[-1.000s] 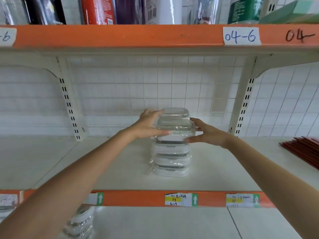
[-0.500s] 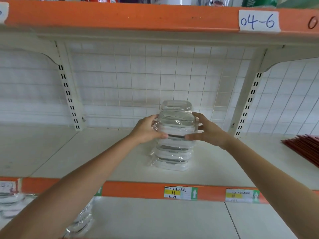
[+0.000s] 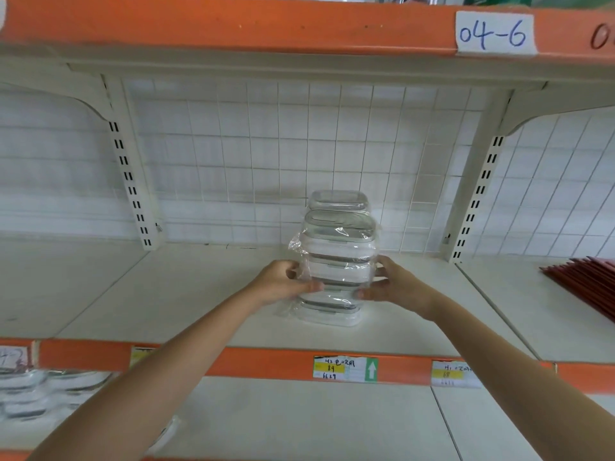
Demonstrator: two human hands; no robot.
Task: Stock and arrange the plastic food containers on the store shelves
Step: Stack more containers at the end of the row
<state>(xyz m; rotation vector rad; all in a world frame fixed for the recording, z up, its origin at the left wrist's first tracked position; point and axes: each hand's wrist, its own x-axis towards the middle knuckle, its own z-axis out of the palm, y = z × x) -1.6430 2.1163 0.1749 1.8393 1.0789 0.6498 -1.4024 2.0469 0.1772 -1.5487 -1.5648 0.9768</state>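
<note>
A stack of clear plastic food containers (image 3: 337,257) with grey-rimmed lids, wrapped in clear film, stands on the white middle shelf (image 3: 199,294). A second stack (image 3: 339,200) shows just behind it, only its top visible. My left hand (image 3: 283,282) grips the front stack's left side about halfway up. My right hand (image 3: 394,286) grips its right side at the same height. Both thumbs lie on the front of the stack.
Red flat items (image 3: 585,281) lie at the shelf's right end. More clear containers (image 3: 36,390) sit on the lower shelf at the left. Orange shelf edge (image 3: 266,361) carries price labels (image 3: 344,368). Wire grid backing (image 3: 266,154) and two slotted uprights frame the bay.
Both hands have slid down from the top container to the middle of the stack. The top container now rests on the stack. The view has dropped slightly.
</note>
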